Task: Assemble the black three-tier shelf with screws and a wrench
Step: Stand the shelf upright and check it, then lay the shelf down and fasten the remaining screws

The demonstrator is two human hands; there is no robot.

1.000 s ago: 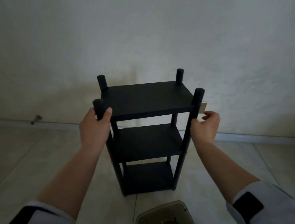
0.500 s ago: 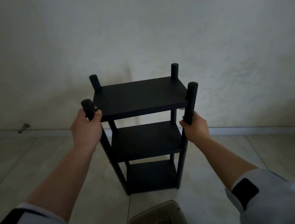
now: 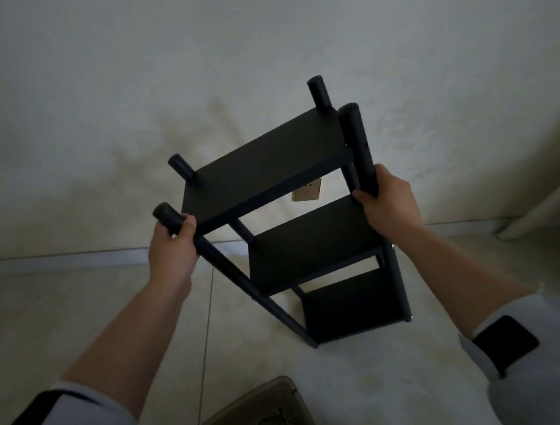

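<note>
The black three-tier shelf (image 3: 268, 169) stands put together in front of me, tilted with its top leaning to the left. Four round posts carry its three boards. My left hand (image 3: 172, 252) grips the near left post just under its top end. My right hand (image 3: 388, 203) grips the near right post below the top board. The shelf's feet sit close to the tiled floor; whether they touch it I cannot tell.
A translucent plastic box (image 3: 256, 417) with small parts lies on the floor near my feet. A pale wall with a socket plate (image 3: 307, 194) stands behind the shelf. A baseboard (image 3: 56, 262) runs along the floor. Something pale leans at the far right (image 3: 548, 202).
The shelf stood upright earlier and now tilts to the left in both hands. My right hand went from touching the near right post to gripping it.
</note>
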